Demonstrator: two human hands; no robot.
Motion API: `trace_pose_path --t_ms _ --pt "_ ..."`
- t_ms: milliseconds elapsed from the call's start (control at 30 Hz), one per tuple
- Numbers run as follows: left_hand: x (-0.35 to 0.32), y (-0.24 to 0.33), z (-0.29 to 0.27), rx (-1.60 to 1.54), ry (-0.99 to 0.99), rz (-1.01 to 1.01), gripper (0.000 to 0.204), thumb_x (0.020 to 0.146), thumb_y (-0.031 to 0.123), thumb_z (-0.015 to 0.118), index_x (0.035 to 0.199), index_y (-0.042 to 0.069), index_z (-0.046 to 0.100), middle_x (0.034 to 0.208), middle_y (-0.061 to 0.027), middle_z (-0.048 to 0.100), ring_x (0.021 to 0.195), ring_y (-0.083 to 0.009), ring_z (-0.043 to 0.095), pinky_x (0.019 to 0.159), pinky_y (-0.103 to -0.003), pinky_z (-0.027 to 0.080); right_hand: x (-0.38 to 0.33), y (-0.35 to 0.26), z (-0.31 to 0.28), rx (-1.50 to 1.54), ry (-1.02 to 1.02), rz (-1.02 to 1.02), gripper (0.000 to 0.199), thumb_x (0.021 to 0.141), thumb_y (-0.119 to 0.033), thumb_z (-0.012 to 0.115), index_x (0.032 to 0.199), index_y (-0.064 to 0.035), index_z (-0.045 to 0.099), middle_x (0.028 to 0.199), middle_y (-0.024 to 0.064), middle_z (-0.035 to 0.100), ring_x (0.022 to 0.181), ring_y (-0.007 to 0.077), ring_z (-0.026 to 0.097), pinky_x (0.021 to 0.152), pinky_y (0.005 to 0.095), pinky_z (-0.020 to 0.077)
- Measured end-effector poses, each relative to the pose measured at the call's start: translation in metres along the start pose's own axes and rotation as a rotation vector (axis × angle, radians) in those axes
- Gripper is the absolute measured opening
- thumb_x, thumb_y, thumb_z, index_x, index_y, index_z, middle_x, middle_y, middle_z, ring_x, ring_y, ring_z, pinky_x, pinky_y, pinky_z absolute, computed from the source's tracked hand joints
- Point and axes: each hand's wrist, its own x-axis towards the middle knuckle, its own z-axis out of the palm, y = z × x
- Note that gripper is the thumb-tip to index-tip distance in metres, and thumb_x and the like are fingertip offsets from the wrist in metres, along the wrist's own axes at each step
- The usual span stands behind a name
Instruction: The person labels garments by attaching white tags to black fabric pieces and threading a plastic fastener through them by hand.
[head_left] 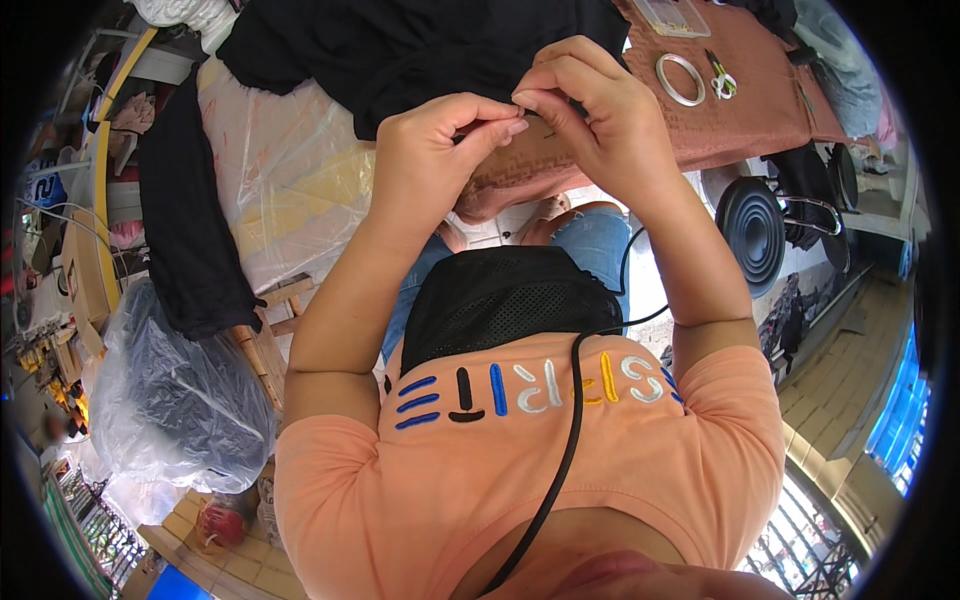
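pinching black cloth (420,50) between left hand (432,150) and right hand (590,110) fingertips; perhaps a needle

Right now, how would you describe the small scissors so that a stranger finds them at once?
Look at the reddish-brown tablecloth, far from the hands. Beside the pale ring lie the small scissors. Their light yellow-green handles set them apart from the plain round ring.
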Motion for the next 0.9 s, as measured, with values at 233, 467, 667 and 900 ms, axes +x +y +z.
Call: trace_pose_path --t_ms 233,467,667,900 --pt "0.005 0.006 -0.003 -0.053 -0.003 -0.141 0.011 0.083 0.005 0.065 0.091 -0.001 0.067 0.082 -0.0057 0.067 0.074 -0.0093 0.062 0.069 -0.020 0.049 -0.006 0.002 0.004 -0.029 0.097 0.027 0.009 0.076 -0.009 0.066 0.081 -0.0055 0.060 0.085 0.0060 0.059 0.069 0.0267 0.059 0.058 0.0327 0.0480" --pt "0.005 -0.010 -0.004 -0.806 -0.073 -0.384 0.018 0.087 0.015 0.062 0.102 0.004 0.063 0.100 -0.0060 0.064 0.089 -0.0128 0.060 0.078 -0.027 0.048 -0.009 -0.001 0.004 0.080 0.039 0.034 0.018 0.073 -0.015 0.071 0.085 -0.0071 0.062 0.087 0.0061 0.058 0.068 0.0246 0.058 0.058 0.0311 0.0477" --pt "0.002 -0.012 -0.005 -0.850 -0.204 -0.517 0.020 0.089 0.022 0.061 0.102 0.008 0.063 0.109 -0.0040 0.061 0.103 -0.0115 0.054 0.089 -0.029 0.043 -0.006 -0.004 0.002 0.083 0.029 0.113 0.021 0.073 -0.012 0.072 0.091 -0.0046 0.064 0.098 0.0068 0.058 0.079 0.0175 0.059 0.067 0.0269 0.0489" --pt "0.002 -0.004 -0.005 -0.739 -0.323 -0.544 0.021 0.088 0.021 0.061 0.103 0.007 0.063 0.105 -0.0018 0.062 0.099 -0.0088 0.054 0.090 -0.029 0.041 -0.009 0.014 0.001 0.659 -0.030 0.205 0.018 0.081 -0.013 0.068 0.093 -0.0014 0.064 0.094 0.0068 0.062 0.076 0.0146 0.060 0.071 0.0239 0.0472"
